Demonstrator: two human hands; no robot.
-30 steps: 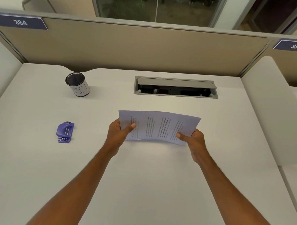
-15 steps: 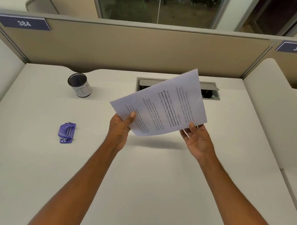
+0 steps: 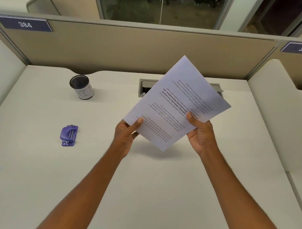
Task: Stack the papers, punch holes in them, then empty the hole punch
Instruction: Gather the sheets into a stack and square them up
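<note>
I hold a stack of white printed papers (image 3: 175,101) up above the middle of the desk, turned so one corner points down. My left hand (image 3: 126,135) pinches the lower left edge with the thumb on top. My right hand (image 3: 200,131) grips the lower right edge. The printed text faces me, upside down and slanted. A small purple hole punch (image 3: 68,135) lies on the desk well to the left of my left hand, untouched.
A black mesh cup with a white label (image 3: 82,87) stands at the back left of the white desk (image 3: 142,184). A grey cable hatch (image 3: 144,87) sits behind the papers. Beige partition panels border the desk at the back and on both sides.
The papers went from lying low and flat in both hands to raised and rotated onto a corner. My right hand briefly opened under the sheets, then gripped their lower right edge again.
</note>
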